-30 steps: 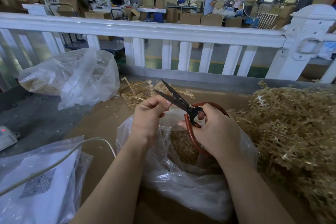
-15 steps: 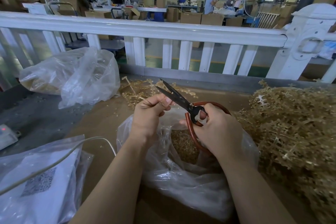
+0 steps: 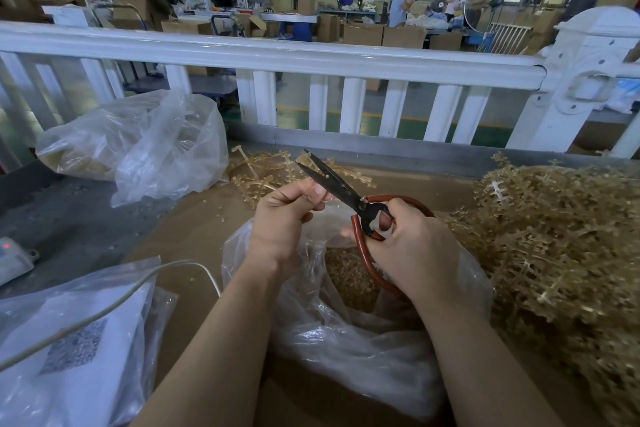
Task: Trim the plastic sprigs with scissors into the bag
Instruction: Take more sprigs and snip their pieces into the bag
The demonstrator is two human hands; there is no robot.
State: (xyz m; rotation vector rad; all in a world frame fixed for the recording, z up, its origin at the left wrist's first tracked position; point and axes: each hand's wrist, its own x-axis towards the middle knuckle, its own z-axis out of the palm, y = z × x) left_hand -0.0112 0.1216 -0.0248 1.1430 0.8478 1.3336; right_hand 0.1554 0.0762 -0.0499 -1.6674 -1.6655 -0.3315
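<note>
My right hand (image 3: 412, 246) grips the red-brown loop handles of black-bladed scissors (image 3: 332, 180), whose blades are nearly together and point up to the left. My left hand (image 3: 287, 215) pinches a small sprig piece beside the blades; the piece is mostly hidden by my fingers. Both hands hover over an open clear plastic bag (image 3: 363, 340) with tan trimmed bits inside. A large heap of tan plastic sprigs (image 3: 561, 246) fills the right of the table.
More sprigs (image 3: 263, 170) lie behind my hands. A clear bag (image 3: 138, 146) sits at the back left, another bag with a printed sheet (image 3: 69, 350) at the front left under a white cable (image 3: 114, 302). A white railing (image 3: 311, 55) bounds the far table edge.
The scissor blades have closed from wide open to nearly together. Both hands stayed almost in place over the bag.
</note>
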